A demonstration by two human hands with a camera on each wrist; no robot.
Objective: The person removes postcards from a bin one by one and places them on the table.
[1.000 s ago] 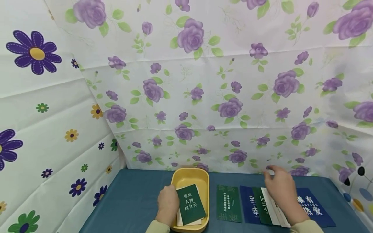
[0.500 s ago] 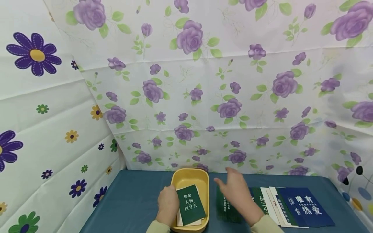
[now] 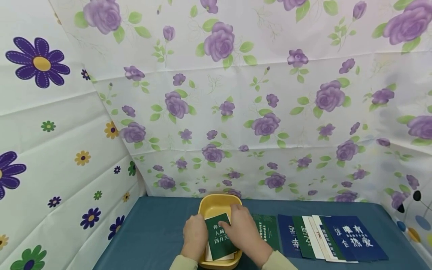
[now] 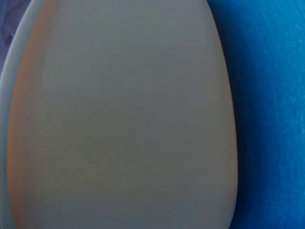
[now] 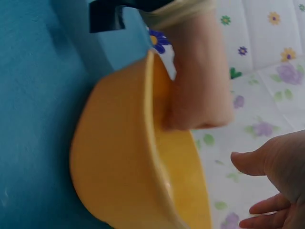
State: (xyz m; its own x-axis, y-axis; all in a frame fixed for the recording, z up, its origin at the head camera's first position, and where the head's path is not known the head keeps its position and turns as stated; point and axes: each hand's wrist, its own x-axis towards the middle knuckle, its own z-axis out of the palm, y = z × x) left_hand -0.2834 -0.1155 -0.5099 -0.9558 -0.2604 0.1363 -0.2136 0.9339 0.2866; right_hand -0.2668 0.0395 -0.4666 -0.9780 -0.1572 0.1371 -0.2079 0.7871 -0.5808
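My left hand (image 3: 195, 237) grips the left rim of a yellow plastic basin (image 3: 210, 203). Inside the basin, a dark green card (image 3: 218, 249) with white lettering lies tilted on top of paler cards. My right hand (image 3: 242, 229) is over the basin's right side, partly covering the green card. Its thumb and fingers are apart in the right wrist view, with nothing between them, and the basin's wall (image 5: 112, 148) stands beside it. Only the basin's outer side (image 4: 128, 109) fills the left wrist view, so the left fingers are hidden there.
Right of the basin lies a green card (image 3: 270, 228), partly behind my right arm. Farther right, a fanned row holds a blue card (image 3: 287, 240), white cards (image 3: 312, 243) and a dark blue card (image 3: 357, 240). Flowered sheets hang behind and left of the blue-green tabletop (image 3: 152, 232).
My right hand has travelled left from above the fanned cards, past the single green card, to over the basin. The left hand stays on the basin's rim.
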